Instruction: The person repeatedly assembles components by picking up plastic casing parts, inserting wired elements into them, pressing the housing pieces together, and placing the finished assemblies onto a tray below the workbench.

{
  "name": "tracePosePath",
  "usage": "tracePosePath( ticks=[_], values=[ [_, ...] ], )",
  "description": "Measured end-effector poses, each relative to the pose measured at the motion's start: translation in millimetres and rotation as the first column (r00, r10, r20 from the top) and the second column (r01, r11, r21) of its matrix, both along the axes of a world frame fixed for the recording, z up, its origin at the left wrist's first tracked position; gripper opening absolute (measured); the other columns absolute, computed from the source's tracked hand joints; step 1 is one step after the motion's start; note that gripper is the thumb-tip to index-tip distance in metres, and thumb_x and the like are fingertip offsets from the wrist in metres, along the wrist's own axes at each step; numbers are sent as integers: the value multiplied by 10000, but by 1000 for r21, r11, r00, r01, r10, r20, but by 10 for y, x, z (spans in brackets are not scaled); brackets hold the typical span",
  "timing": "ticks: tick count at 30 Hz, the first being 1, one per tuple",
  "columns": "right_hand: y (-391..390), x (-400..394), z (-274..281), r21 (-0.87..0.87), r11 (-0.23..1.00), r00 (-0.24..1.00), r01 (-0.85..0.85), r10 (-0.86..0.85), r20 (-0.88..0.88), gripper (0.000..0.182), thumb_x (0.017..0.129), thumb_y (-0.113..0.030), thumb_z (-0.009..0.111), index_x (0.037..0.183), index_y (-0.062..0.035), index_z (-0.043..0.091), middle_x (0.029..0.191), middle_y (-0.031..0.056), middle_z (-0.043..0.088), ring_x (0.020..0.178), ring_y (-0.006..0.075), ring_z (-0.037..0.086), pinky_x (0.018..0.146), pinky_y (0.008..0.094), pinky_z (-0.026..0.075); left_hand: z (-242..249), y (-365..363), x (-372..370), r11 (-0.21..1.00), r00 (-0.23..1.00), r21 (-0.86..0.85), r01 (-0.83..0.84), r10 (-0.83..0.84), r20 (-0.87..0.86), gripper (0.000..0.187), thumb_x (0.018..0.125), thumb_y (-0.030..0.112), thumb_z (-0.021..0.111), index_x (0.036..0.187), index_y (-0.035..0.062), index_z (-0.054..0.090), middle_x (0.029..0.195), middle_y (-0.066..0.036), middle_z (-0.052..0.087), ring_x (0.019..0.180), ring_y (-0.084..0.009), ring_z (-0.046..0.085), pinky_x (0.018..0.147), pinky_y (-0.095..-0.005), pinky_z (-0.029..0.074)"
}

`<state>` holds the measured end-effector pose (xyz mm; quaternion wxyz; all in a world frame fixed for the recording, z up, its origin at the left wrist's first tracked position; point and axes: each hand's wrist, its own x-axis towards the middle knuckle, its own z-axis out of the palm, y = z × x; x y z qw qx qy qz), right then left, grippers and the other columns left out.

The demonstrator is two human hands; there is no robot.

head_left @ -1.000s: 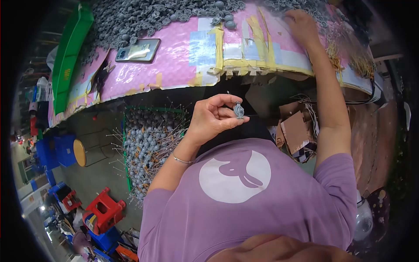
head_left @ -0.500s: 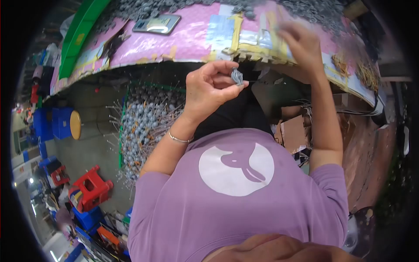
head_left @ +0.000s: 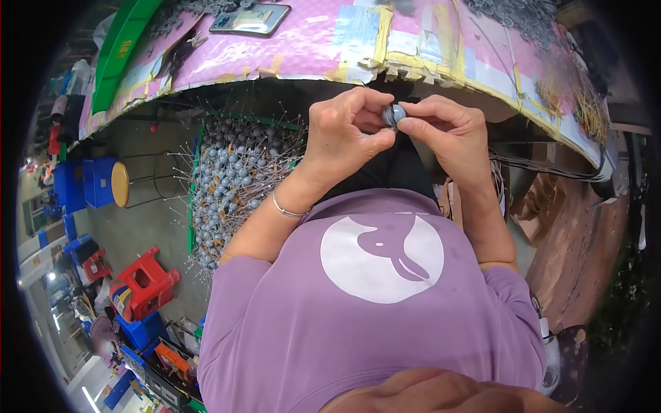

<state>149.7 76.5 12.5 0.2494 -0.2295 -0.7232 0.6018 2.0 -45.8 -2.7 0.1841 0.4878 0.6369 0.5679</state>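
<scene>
My left hand (head_left: 346,129), a bracelet at its wrist, pinches a small dark grey folded piece (head_left: 387,115) between thumb and fingers. Against it, my right hand (head_left: 444,131) presses a shiny, rounded grey piece (head_left: 397,115), held by thumb and forefinger. The two pieces meet between my fingertips, just off the table's front edge and above my lap. Fingers cover most of the folded piece.
The pink-covered table (head_left: 303,48) carries a phone (head_left: 249,19), heaps of small grey parts (head_left: 513,17) and tan strands (head_left: 585,117). Below left stands a green-edged crate of grey balls on thin stems (head_left: 231,179). A red stool (head_left: 146,282) is farther left.
My right hand has come down from over the table to meet my left hand, bringing the rounded grey piece against the folded one. My left hand has shifted slightly right.
</scene>
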Motion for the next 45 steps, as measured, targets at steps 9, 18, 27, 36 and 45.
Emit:
tracePosePath(
  ticks=[9,18,27,36,45],
  values=[
    [172,-75,-194,-168,986,997,-7,-7,-83,189,877,-63,747,1049,16,746,917,72,745,794,117,683,763,252,557,-61,149,-50,1000,999,-20,9,-8,38,396,757,-84,755,1141,-30,674,956,-96,741,852,-171,742,756,-271,622],
    [307,-41,-374,-520,794,906,-316,89,-414,315,982,-142,643,1223,59,621,1060,114,695,957,152,653,824,278,534,15,304,83,986,896,-6,168,-151,418,497,794,-124,729,1271,-80,597,1212,-164,655,984,-225,714,828,-303,624],
    [206,-281,-462,-533,839,874,-107,-176,-452,232,956,-62,659,1169,30,641,1040,104,708,925,132,665,859,273,532,-44,439,52,1000,941,25,-14,5,337,423,774,-89,782,1158,-95,605,1136,-165,666,962,-203,715,842,-298,625],
    [289,-42,-385,-324,946,922,-11,-116,-370,165,925,-55,689,1056,35,734,1004,120,744,899,165,690,849,291,544,-122,112,30,992,996,125,14,-3,-88,191,825,-31,773,998,-55,696,1061,-130,696,851,-165,729,724,-247,633],
    [127,101,-106,-85,944,934,-320,299,-196,236,857,26,705,1092,49,714,1013,75,702,937,129,650,830,259,519,98,-369,117,998,998,11,60,-60,-6,181,819,1,782,983,-24,710,1014,-92,706,729,-128,724,604,-207,591]
  ],
)
